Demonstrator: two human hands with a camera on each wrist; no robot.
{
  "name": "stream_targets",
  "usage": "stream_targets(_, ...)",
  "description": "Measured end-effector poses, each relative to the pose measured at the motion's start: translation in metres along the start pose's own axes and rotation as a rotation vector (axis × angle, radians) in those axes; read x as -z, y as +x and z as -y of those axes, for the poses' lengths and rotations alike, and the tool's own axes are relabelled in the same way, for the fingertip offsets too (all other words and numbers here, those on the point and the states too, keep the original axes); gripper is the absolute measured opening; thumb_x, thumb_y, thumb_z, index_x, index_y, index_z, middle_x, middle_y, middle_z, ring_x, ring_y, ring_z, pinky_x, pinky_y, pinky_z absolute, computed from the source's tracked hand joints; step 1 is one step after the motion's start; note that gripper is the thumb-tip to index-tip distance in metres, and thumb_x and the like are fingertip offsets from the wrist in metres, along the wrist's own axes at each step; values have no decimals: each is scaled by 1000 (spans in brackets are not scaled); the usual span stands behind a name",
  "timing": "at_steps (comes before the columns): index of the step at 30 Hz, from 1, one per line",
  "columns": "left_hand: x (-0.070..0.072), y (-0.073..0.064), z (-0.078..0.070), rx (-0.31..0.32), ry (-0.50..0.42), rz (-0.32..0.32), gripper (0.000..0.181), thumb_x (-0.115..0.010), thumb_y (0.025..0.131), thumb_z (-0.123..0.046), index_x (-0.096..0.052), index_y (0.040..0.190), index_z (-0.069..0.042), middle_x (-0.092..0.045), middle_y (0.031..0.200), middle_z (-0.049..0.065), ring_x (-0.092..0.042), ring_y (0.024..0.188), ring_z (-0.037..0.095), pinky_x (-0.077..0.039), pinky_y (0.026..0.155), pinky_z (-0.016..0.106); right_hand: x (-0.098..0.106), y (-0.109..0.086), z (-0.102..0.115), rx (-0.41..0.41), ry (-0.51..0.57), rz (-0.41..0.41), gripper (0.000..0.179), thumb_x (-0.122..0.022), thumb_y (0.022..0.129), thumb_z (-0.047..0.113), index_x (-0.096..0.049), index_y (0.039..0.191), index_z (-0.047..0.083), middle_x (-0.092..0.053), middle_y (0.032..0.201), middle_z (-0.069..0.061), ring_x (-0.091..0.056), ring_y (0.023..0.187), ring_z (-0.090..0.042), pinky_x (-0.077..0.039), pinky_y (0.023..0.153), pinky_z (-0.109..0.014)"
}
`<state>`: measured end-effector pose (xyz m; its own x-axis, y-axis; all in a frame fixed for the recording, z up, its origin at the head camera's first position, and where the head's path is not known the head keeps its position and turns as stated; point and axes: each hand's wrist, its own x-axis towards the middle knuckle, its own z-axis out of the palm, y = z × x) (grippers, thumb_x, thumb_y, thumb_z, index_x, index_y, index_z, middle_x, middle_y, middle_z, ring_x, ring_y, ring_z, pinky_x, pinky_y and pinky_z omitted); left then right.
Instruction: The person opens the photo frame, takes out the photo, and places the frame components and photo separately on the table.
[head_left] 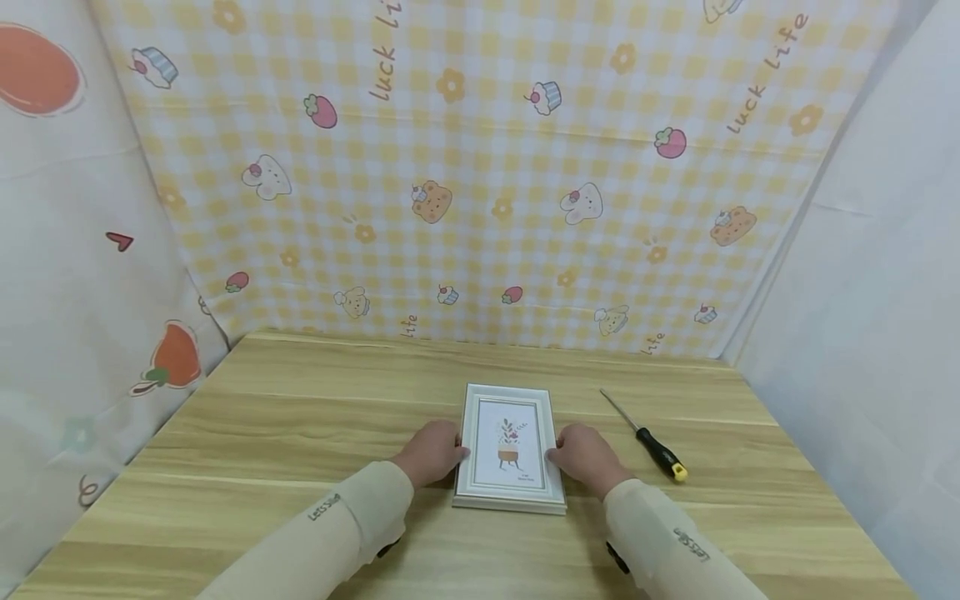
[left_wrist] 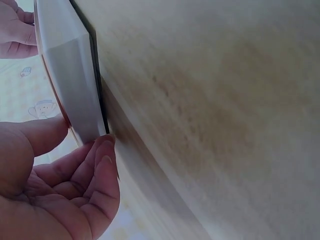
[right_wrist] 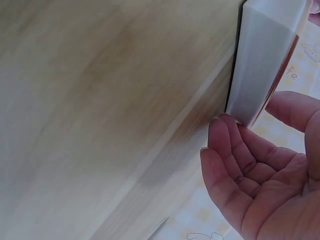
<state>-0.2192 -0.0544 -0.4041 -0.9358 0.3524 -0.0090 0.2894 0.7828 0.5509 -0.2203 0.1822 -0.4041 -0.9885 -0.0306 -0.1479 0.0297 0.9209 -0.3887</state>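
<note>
A white picture frame (head_left: 510, 502) with a plant-pot print inside lies face up in the middle of the table. On its left edge, my left hand (head_left: 432, 452) grips with the thumb on top and curled fingers at the side; the left wrist view shows this hand (left_wrist: 65, 185) at the frame's thick white side (left_wrist: 75, 75). Opposite, my right hand (head_left: 588, 457) holds the right edge in the same way. In the right wrist view the thumb of that hand (right_wrist: 270, 175) touches the top rim and the fingertips meet the lower edge of the frame (right_wrist: 265, 55).
A screwdriver (head_left: 656, 450) with a black and yellow handle lies to the right of the frame, its tip pointing away. Yellow checked cloth (head_left: 480, 250) hangs behind the wooden table (head_left: 300, 392). White sheets (head_left: 862, 250) stand at both sides.
</note>
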Motion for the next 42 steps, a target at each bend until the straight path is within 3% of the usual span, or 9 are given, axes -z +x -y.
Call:
stream_targets(10,-2,-1,-1,47,-24,7,22,-67,89,-8,-55,70,-4,-49,65,1,-45,60,14,-39,56,28,-1,1,3,-2,6,12,25,-63,85,12,-54,62,8,-46,57,-1,-44,53,-15,-33,51,-26)
stream_targets(17,-4,-3,4,10,-36,-9,25,-68,87,-7,-53,67,-5,-48,63,1,-44,59,14,-39,57,29,-4,-1,4,9,12,-2,23,-64,87,12,-56,66,7,-47,58,-2,-45,54,-15,-34,51,-26)
stream_targets(23,-5,-4,5,-10,-41,-23,26,-68,86,-6,-52,66,-5,-47,62,1,-43,58,14,-39,56,29,-6,-3,6,25,13,-35,31,-64,88,12,-50,61,10,-40,54,2,-39,50,-12,-30,48,-24)
stream_targets(30,-6,-1,6,-15,-19,-22,26,-67,87,-7,-53,66,-5,-48,62,1,-44,58,14,-40,57,29,-8,-3,3,22,122,-65,37,-65,87,9,-46,56,12,-33,50,5,-32,47,-9,-27,46,-21)
stream_targets(36,-8,-1,10,-19,-27,-30,25,-68,87,-7,-52,68,-5,-48,64,1,-45,61,15,-41,58,30,-6,-3,1,-36,281,-27,34,-62,86,11,-47,56,11,-40,51,4,-37,49,-10,-30,48,-22)
stream_targets(40,-7,-2,10,-23,-32,-23,23,-68,87,-8,-54,69,-5,-49,65,1,-45,61,15,-41,59,30,-3,-3,-1,-61,400,-29,17,-62,83,12,-65,71,-1,-55,62,-2,-52,58,-14,-45,53,-26)
stream_targets(42,-5,-3,10,-26,-34,-21,23,-67,88,-8,-54,70,-4,-49,65,1,-45,61,14,-40,58,30,-1,-2,-1,-72,447,-27,19,-63,82,12,-70,84,-6,-59,68,-5,-57,63,-16,-51,58,-29)
